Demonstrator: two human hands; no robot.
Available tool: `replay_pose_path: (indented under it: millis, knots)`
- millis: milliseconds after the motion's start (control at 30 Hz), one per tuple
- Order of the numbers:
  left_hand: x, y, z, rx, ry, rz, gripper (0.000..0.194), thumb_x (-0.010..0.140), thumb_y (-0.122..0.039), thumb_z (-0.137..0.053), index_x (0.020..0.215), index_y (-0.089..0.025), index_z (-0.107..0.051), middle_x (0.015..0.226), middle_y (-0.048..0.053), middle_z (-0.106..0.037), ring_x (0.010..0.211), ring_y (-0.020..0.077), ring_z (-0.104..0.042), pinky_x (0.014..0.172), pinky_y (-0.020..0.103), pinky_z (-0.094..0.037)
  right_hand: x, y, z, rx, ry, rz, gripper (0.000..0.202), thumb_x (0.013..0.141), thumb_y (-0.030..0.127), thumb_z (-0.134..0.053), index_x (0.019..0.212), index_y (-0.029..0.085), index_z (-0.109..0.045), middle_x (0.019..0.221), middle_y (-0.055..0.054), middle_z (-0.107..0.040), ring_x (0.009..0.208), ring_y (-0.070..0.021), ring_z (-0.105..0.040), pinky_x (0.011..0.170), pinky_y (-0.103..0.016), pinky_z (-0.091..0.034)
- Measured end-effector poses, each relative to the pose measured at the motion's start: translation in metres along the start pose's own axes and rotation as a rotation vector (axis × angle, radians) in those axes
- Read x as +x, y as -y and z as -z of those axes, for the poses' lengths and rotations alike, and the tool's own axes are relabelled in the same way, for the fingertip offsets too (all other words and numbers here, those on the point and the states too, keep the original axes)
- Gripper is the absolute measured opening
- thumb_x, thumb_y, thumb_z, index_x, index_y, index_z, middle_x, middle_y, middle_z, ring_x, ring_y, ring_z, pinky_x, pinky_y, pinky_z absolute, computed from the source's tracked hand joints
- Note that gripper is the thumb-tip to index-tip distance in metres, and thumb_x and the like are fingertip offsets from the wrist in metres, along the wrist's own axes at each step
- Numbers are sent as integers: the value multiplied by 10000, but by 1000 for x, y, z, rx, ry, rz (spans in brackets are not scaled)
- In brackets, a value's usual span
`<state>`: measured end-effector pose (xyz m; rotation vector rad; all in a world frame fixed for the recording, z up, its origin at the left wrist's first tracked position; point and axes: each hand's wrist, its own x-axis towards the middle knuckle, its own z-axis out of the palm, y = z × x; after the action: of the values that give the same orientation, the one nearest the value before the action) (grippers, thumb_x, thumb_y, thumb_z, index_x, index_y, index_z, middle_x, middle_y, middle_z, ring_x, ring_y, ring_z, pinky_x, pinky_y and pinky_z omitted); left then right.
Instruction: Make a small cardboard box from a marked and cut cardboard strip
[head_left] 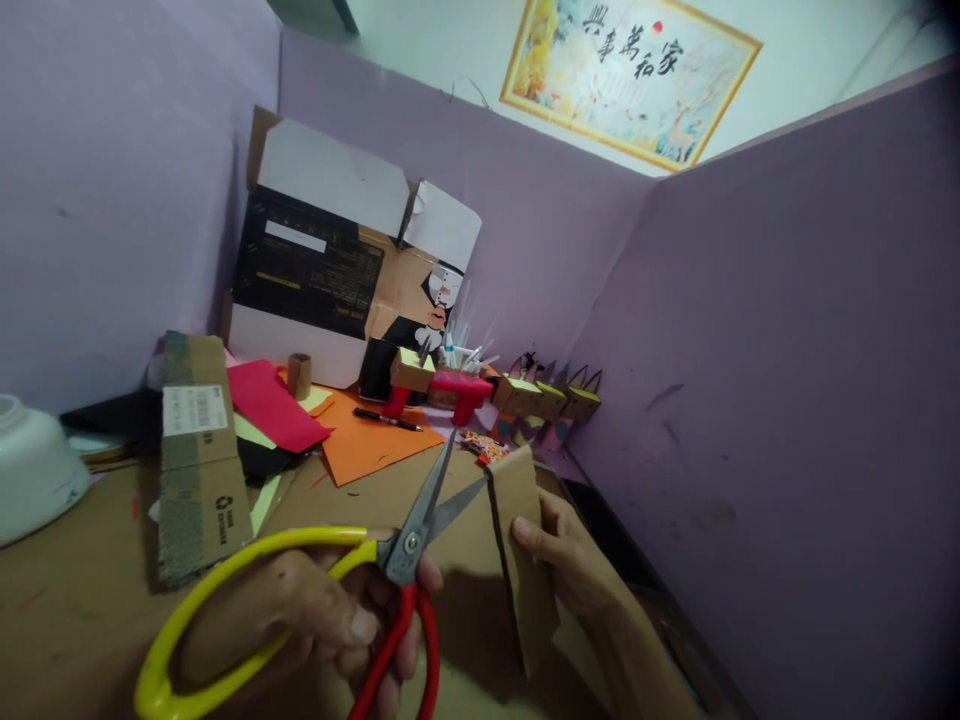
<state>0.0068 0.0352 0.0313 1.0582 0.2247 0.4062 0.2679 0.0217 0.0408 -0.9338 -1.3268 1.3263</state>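
My left hand [322, 610] is closed on the handles of a pair of scissors [411, 545], one loop yellow and one red. The blades are apart and point up and away. To the right, my right hand [559, 550] grips a narrow piece of brown cardboard [525, 560] with a folded top, thumb on its near face. One blade tip is close to the cardboard's upper left edge; whether they touch I cannot tell.
On the brown table [300, 560] lie a taped cardboard strip [199, 460], red paper [274, 405], orange paper [375, 445] and a black pen [386, 419]. A white bowl [37, 480] sits left. Behind are an unfolded box [307, 265] and small cardboard figures [551, 400] by purple walls.
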Motion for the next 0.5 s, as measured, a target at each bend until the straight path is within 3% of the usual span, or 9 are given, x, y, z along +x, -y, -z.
replay_pose_path:
  millis: [167,267,500]
  knots:
    - [-1,-14,-14,-22,-6,69,417,601,-194,-608,1017,-181,-594,771,83,-667,692,253,-659,623,366,-511,-2,1,6,-91,23,31,434,693,347,-712,1076,173,-605,989,-75,-691,863,-213,-638,715,-281,-472]
    - [-3,-21,-17,31,-72,91,381,639,-238,-607,1017,-192,-605,780,82,-669,711,249,-659,620,351,-506,-3,1,3,-105,4,46,428,683,334,-723,1061,165,-615,967,-70,-697,854,-209,-637,703,-269,-471]
    - [-16,-37,1,168,-340,42,373,603,-226,-602,974,-201,-632,724,50,-643,661,229,-617,625,369,-485,4,5,-7,295,-311,-41,253,687,284,-702,908,171,-652,759,-28,-733,633,-180,-666,597,-264,-507]
